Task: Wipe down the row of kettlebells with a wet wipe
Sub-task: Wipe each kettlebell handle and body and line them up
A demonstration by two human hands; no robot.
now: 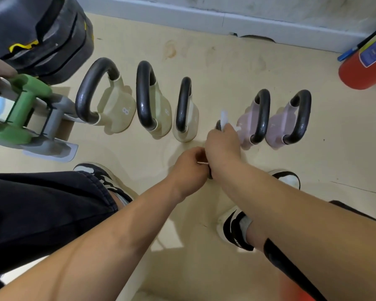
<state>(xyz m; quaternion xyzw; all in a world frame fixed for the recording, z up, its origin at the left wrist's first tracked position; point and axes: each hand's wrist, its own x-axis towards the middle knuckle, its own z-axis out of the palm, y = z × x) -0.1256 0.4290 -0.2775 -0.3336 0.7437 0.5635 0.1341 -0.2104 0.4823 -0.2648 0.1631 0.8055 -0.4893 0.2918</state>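
On the floor (204, 68), right hand (223, 141) fingers pinch wipe (224, 116).

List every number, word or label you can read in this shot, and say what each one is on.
"8" on the body of the leftmost cream kettlebell.
"8" on the second cream kettlebell, partly cut off by its handle.
Faint mark on the far right pink kettlebell: too blurred to read.
Blue label on the red cylinder: print too small to read.
Yellow marking on the black equipment: no legible letters.
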